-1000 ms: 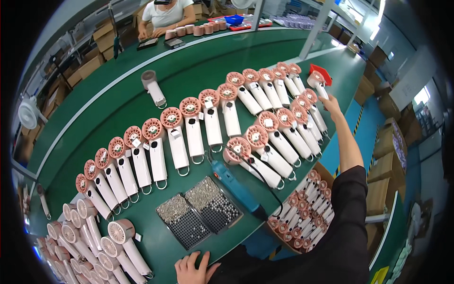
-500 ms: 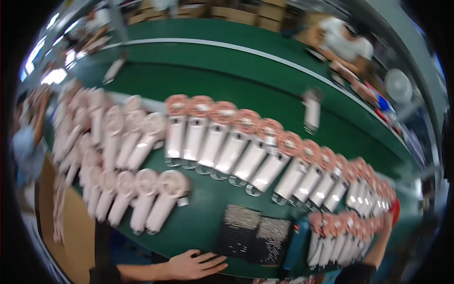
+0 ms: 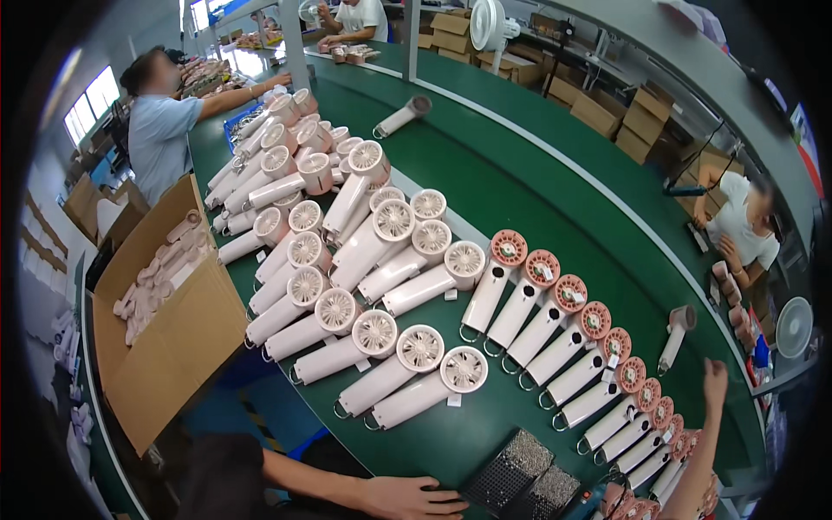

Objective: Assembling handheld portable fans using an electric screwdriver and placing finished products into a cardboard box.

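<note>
My left hand (image 3: 414, 498) lies flat at the table's near edge, fingers spread and holding nothing. Just right of it are black trays (image 3: 487, 482) of small metal screws and a blue tool (image 3: 584, 503), perhaps an electric screwdriver. My right arm stretches far to the right over a row of white handheld fans with open pink heads (image 3: 570, 295). My right hand (image 3: 715, 381) is raised just right of a loose handheld fan (image 3: 679, 336), apparently apart from it. Its fingers run together, too small to read. Closed-front fans (image 3: 420, 348) lie in rows left of centre.
Another fan (image 3: 404, 116) lies on the green surface (image 3: 511, 165) beyond a pale strip. A cardboard box (image 3: 186, 347) of pale parts stands at the left. One person (image 3: 160, 130) works at far left, another (image 3: 745, 221) at far right. Metal posts (image 3: 412, 43) rise from the bench.
My view has swung left, bringing the cardboard box and left-side fans into sight. My right hand has moved from the far right end of the pink fans to beside the loose fan. My left hand stays flat.
</note>
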{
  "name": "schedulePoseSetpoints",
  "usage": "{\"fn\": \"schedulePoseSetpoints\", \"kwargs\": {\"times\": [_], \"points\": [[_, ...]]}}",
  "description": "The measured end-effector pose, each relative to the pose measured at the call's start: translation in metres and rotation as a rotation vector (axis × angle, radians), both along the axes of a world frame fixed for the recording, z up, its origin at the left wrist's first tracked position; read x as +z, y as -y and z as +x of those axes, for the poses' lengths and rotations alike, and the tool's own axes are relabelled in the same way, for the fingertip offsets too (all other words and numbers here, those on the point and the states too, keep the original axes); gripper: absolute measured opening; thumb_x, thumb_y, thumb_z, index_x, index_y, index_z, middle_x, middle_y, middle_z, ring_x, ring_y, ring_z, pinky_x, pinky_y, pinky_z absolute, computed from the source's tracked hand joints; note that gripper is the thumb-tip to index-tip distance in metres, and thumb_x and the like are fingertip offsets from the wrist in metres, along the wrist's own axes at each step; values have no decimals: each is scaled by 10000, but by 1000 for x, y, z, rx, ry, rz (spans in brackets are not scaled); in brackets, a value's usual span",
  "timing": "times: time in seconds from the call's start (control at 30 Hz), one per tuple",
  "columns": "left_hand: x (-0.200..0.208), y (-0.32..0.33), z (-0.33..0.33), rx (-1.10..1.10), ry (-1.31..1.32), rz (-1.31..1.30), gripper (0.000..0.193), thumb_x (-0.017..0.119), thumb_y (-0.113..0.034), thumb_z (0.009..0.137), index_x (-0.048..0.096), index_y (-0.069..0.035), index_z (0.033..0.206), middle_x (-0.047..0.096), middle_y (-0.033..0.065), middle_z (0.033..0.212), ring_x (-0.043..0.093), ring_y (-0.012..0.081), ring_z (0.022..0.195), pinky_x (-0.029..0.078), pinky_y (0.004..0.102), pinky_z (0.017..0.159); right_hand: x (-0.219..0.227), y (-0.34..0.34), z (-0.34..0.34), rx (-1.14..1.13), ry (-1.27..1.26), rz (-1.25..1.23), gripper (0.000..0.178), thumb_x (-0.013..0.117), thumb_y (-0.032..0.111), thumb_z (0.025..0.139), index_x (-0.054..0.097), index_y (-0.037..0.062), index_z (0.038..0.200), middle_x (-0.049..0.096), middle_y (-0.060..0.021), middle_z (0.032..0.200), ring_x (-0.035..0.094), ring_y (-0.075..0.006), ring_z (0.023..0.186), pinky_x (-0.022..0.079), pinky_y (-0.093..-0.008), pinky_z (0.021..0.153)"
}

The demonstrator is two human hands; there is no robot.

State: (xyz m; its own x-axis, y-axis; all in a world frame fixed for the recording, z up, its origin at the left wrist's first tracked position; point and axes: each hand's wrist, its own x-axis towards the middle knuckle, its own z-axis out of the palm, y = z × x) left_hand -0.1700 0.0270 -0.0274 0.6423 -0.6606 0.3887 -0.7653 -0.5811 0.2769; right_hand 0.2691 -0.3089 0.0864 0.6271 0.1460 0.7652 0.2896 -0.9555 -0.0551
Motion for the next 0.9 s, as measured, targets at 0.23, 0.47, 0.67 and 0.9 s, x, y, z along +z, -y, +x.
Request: {"fn": "schedulePoseSetpoints", "kwargs": {"times": [0.23, 0.47, 0.67, 0.9], "points": [[-1, -2, 2, 11, 6, -2, 416, 491, -212, 859, 550, -65, 1244, 505, 113, 1322, 506, 248, 1116, 419, 355, 777, -75, 6, 99, 53, -314, 90, 400, 597, 323, 884, 559, -39, 1050, 613, -188, 959, 620, -295, 866, 506, -376, 746], [-5, 1, -4, 14, 28, -13, 430, 491, -215, 848, 546, -79, 1252, 494, 109, 1348, 504, 242, 1136, 413, 354, 807, -138, 50, 176, 4, -688, 119, 432, 600, 368, 869, 564, -35, 1020, 618, -167, 937, 617, -268, 840, 488, -386, 733], [5, -6, -6, 12, -15, 36, 447, 483, -217, 847, 533, -72, 1267, 469, 97, 1368, 460, 229, 1186, 400, 352, 840, -123, 49, 149, -84, -743, 237, 508, 578, 408, 874, 541, -66, 1051, 617, -198, 956, 621, -282, 881, 478, -395, 757], [9, -4, 7, 20, -55, 43, 415, 496, -186, 863, 540, -37, 1248, 536, 113, 1270, 525, 241, 1097, 421, 360, 829, -27, -74, 36, 95, -576, 315, 467, 601, 355, 868, 537, -40, 1109, 614, -181, 969, 594, -267, 879, 459, -367, 779]]}}
